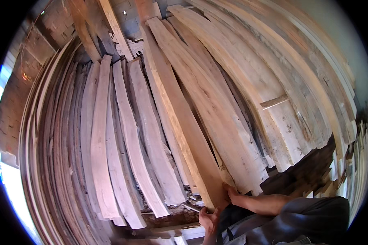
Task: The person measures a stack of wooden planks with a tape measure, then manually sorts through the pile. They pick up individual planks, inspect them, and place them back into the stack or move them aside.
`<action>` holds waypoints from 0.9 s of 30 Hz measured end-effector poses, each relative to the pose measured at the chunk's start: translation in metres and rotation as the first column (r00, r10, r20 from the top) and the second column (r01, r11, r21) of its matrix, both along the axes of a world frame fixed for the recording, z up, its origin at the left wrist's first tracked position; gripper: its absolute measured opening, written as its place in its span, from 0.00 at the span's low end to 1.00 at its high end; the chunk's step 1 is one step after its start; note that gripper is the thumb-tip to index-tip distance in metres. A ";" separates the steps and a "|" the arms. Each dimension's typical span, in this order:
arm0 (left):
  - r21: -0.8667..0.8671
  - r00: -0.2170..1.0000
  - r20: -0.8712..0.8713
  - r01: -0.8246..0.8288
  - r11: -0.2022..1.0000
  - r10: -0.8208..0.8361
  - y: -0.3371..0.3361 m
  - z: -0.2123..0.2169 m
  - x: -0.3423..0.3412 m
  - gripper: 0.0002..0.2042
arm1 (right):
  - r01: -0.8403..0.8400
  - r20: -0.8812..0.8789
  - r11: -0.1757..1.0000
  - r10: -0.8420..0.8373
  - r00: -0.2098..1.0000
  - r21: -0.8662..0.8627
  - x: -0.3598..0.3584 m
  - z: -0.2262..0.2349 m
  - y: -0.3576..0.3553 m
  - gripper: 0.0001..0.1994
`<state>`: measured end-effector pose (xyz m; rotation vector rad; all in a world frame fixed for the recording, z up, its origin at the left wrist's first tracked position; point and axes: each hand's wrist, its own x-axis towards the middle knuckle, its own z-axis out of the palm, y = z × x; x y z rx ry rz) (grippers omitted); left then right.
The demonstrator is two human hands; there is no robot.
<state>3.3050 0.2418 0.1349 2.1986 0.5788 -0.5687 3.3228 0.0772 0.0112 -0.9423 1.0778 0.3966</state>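
A long wooden plank (193, 139) with a pale, rough narrow edge runs from the far wall down to my body. Its near end is between my two hands. My left hand (209, 220) is closed at the left corner of that end. Gripping the right edge, a little farther up, is my right hand (234, 195), its fingers partly hidden by the board. To the right of this plank lies a wide board (216, 106) with uneven sides. Several narrower, wavy-edged boards (129, 134) lie side by side on the left.
Many boards stand packed on edge (49, 134) at the far left. More wide boards (270, 69) are layered on the right, with a small wood strip (274, 102) across one. Upright timbers (116, 30) rise at the back before a brick wall (14, 110). Debris (167, 220) lies below the board ends.
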 end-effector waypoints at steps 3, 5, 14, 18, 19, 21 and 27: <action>-0.043 0.984 0.155 0.098 0.994 -0.091 -0.021 0.031 -0.006 0.29 | -0.182 0.140 0.983 0.176 0.974 0.026 0.016 0.051 -0.011 0.24; -0.140 0.959 0.256 0.165 0.976 -0.125 -0.033 0.064 0.005 0.27 | -0.384 0.374 0.923 0.350 0.859 0.020 -0.012 -0.018 -0.036 0.25; -0.399 0.925 0.361 0.265 0.878 -0.115 -0.016 0.045 0.006 0.38 | -0.368 0.260 0.902 0.308 0.915 0.227 -0.027 -0.027 -0.051 0.17; -0.385 0.987 0.133 -0.029 0.923 0.087 0.003 0.041 0.015 0.39 | -0.212 0.100 0.974 0.204 0.974 0.076 0.010 0.031 -0.002 0.22; -0.401 0.989 0.035 -0.115 0.909 0.140 0.009 0.035 0.016 0.39 | -0.224 0.089 0.974 0.220 0.971 0.033 0.011 0.051 0.006 0.25; -0.545 0.968 -0.009 -0.215 0.810 0.251 0.025 -0.036 0.004 0.31 | -0.108 -0.141 0.993 0.100 0.985 -0.051 0.012 0.056 0.012 0.26; -0.609 0.917 -0.090 -0.360 0.707 0.389 0.057 -0.124 0.011 0.22 | -0.670 -0.308 0.468 0.636 0.708 -0.576 0.005 0.060 0.033 0.23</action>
